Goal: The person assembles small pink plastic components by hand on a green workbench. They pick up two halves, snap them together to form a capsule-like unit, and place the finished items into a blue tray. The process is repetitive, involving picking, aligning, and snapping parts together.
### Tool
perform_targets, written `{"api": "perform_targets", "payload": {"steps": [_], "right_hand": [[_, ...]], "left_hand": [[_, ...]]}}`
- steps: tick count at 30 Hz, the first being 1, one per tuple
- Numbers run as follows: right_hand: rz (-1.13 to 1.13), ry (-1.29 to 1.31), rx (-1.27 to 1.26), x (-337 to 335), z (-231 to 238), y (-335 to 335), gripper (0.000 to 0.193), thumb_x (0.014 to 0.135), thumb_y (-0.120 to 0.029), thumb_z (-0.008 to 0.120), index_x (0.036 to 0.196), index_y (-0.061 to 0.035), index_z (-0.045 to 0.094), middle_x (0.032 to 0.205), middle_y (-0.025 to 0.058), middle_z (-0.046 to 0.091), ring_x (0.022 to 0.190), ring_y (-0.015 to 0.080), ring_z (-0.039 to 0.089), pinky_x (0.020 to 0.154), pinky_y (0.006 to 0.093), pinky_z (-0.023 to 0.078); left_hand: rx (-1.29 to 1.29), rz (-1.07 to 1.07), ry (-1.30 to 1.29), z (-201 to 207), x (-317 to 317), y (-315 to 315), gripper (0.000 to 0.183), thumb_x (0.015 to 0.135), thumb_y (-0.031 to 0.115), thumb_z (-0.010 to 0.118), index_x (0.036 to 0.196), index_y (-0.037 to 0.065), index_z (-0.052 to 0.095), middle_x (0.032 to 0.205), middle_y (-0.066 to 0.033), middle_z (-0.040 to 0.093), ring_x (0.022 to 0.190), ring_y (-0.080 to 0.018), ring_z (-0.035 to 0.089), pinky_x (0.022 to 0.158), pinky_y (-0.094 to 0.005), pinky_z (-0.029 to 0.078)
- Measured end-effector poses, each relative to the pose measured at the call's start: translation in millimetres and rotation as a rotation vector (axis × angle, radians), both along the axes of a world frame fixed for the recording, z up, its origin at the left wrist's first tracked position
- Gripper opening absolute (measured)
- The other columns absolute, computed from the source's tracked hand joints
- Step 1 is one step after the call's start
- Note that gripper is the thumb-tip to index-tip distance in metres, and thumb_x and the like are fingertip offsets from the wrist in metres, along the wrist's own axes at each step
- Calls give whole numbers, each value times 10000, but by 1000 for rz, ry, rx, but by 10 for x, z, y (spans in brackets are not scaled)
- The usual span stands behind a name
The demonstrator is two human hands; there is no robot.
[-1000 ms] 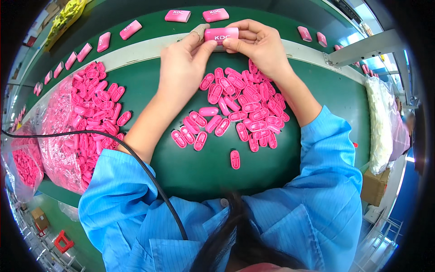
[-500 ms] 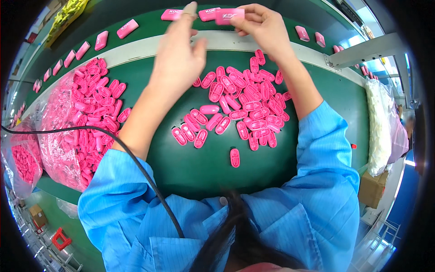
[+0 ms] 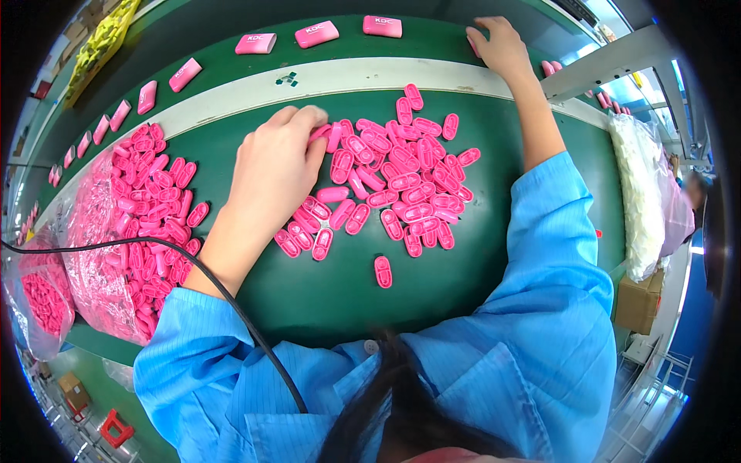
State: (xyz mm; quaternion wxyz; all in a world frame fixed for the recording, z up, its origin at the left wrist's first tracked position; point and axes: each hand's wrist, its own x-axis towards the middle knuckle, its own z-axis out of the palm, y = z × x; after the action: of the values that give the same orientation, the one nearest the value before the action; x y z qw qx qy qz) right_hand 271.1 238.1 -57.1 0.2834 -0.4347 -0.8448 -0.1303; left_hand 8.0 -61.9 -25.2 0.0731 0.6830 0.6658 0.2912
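Note:
My left hand [image 3: 274,166] is at the left edge of a loose pile of pink oval plastic caps [image 3: 417,181] on the green work surface. Its thumb and fingertips are closed on a pink cap [image 3: 320,133]. Farther off to the right, my right hand [image 3: 503,48] reaches over the white rail to the far green belt. Its fingers are round a pink case [image 3: 473,46], mostly hidden behind them. Other glossy pink cases, such as one pale-pink case [image 3: 382,26], lie spaced out along that belt. A single cap [image 3: 383,272] lies apart, nearer to me.
At left, a clear plastic bag [image 3: 96,247] spills many more pink caps. A black cable [image 3: 100,248] crosses over my left forearm. The white rail [image 3: 370,71] divides belt from table. A metal bracket [image 3: 610,69] and a bag of white pieces [image 3: 639,201] stand at right.
My left hand has come back from the belt to the pile and closed on a cap. My right hand has moved right along the belt with the case. The belt's cases have shifted.

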Motion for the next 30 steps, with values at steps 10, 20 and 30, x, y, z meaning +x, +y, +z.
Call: {"api": "perform_targets", "payload": {"steps": [10, 20, 30], "right_hand": [[182, 380, -708, -516, 521, -782, 413, 781, -295, 684, 1079, -28, 583, 884, 75, 623, 687, 130, 591, 666, 241, 475], [667, 816, -1347, -1067, 306, -1491, 298, 852, -107, 600, 1078, 64, 509, 975, 142, 627, 848, 169, 645, 780, 233, 518], [678, 786, -1298, -1088, 293, -1549, 313, 829, -48, 616, 1107, 55, 514, 993, 131, 623, 875, 164, 631, 806, 245, 518]], "left_hand": [[-147, -86, -862, 1, -50, 507, 294, 872, 74, 553, 1160, 20, 537, 1033, -92, 611, 864, -162, 628, 773, -260, 506], [-41, -9, -1296, -138, -177, 556, 335, 813, 77, 645, 1112, -47, 559, 984, -120, 633, 863, -146, 618, 772, -244, 520], [15, -1, -1085, -120, -101, 499, 337, 789, 76, 671, 1088, -54, 585, 939, -127, 655, 836, -142, 628, 758, -240, 514]]}}
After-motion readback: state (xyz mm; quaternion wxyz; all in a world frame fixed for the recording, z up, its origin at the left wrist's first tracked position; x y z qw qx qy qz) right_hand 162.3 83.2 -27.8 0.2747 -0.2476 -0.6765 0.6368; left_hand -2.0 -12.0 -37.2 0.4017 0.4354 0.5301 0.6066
